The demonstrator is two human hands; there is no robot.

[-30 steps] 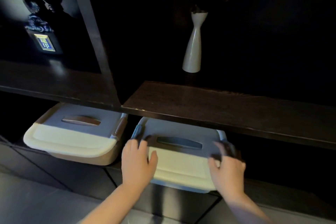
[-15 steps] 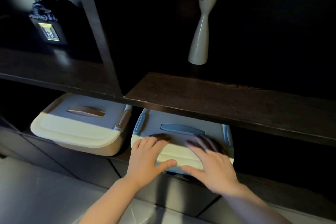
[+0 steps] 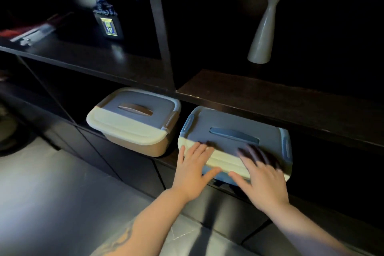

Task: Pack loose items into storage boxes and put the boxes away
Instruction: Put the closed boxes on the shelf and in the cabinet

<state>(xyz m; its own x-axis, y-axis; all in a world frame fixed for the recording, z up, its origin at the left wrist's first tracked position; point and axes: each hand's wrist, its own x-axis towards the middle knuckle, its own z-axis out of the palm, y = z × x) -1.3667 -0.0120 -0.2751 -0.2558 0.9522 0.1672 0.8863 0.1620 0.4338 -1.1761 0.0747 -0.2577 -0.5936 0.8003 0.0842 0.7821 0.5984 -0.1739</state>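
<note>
Both flat hands, left hand (image 3: 192, 169) and right hand (image 3: 261, 174), press the blue-lidded rigid plastic storage box (image 3: 232, 141); probably slides easily, push its front edge.

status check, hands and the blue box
Left hand and right hand flat on blue box lid. Box partly under shelf. Tan box alongside, apart.

Bare forearms, no sleeves; dark tattoo (image 3: 121, 239) on left forearm.
</note>
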